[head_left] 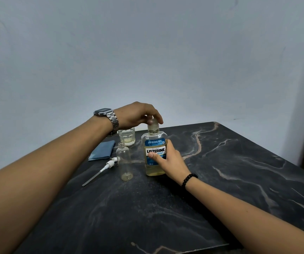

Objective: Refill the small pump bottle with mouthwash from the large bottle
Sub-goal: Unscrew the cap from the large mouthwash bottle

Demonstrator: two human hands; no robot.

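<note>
The large mouthwash bottle (154, 143), clear with a blue label and pale yellow liquid low inside, stands upright on the dark marble table (221, 180). My right hand (169, 160) wraps its body from the right. My left hand (138, 114) comes from above with fingers closed around the bottle's clear cap (153, 124). Just left of it stands the small clear bottle (124, 163), upright, open at the neck, nearly empty. Its white pump head with dip tube (101, 170) lies flat on the table to the left.
A drinking glass (127, 137) with a little pale liquid stands behind the small bottle, partly hidden by my left wrist. A folded blue cloth (102, 150) lies at the table's left edge. A pale wall rises behind the table.
</note>
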